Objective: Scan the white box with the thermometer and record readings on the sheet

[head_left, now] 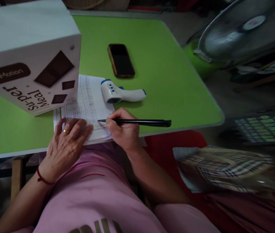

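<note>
My right hand (124,129) grips a black pen (149,122), its tip at the lower part of a handwritten sheet of paper (85,97). Dense rows of writing cover much of the page. Resting flat on the paper's lower left is my left hand (69,139), fingers outstretched, with a gold ring on one finger. A white and blue infrared thermometer (122,94) lies just beyond my right hand, its head over the sheet's right edge. More paper shows beneath the top sheet.
A large white box (30,55) stands at the left of the green table (173,97), beside the paper. A phone (121,61) lies farther back. Off the table's right side are a big metal lid-like disc (224,35) and a plaid bag (229,168).
</note>
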Demonstrator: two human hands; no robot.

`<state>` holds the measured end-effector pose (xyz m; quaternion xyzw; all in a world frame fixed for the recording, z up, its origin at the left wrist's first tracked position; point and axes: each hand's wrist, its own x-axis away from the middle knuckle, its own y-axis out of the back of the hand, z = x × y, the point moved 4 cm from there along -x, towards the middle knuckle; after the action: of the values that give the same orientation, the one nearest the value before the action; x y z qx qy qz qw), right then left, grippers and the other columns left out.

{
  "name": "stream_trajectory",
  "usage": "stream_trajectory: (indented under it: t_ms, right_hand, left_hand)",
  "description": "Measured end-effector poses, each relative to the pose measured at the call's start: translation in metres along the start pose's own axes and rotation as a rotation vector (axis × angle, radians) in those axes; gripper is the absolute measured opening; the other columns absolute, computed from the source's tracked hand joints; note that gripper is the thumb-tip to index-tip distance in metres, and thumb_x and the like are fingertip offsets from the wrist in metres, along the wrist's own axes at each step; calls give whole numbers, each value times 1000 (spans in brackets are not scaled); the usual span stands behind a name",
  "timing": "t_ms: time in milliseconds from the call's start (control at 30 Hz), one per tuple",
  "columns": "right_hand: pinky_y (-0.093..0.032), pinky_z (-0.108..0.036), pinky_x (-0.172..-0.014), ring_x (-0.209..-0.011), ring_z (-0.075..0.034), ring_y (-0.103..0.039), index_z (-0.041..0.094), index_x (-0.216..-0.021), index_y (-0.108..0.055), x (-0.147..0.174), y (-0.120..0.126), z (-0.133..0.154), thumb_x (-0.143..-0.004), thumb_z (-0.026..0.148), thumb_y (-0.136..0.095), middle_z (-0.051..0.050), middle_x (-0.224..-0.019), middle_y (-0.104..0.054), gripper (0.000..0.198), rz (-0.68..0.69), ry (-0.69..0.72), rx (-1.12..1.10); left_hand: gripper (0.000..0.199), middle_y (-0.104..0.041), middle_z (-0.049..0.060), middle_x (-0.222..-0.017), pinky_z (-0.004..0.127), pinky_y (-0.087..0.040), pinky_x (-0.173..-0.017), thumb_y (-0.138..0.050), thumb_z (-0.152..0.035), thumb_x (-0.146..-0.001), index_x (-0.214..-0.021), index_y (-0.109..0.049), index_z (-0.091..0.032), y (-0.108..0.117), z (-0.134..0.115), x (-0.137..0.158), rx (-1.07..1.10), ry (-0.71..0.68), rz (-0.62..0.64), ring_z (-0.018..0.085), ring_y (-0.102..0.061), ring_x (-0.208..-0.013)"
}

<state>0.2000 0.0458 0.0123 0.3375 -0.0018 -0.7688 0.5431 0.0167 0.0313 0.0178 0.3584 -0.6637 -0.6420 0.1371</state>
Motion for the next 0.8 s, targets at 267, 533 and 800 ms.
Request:
stream_trajectory:
  t_ms: [267,533,800]
  right_hand:
    - [-38,-22,-51,-51,-9,-46,19,-64,-52,-1,0,1,-78,19,-55,5,-55,-51,14,44,-34,31]
    - [-38,-22,-49,-49,-9,-44,20,-63,-50,-3,0,1,-76,19,-54,5,-54,-50,14,38,-32,38]
    - [-47,-25,-58,-62,-12,-57,21,-84,-59,-8,9,15,-87,17,-58,1,-71,-63,5,-16,175,127]
  left_hand:
    - [40,-56,11,-134,54,-35,-112,-54,-12,-96,-136,-52,-17,2,0,2,1,2,10,28,-49,-125]
    - [39,-56,11,-134,54,-35,-112,-55,-14,-96,-136,-53,-17,0,0,-1,6,0,11,29,-49,-125]
    - [38,-57,11,-133,55,-38,-109,-52,-12,-97,-134,-54,-16,1,1,0,10,0,-15,30,-51,-123]
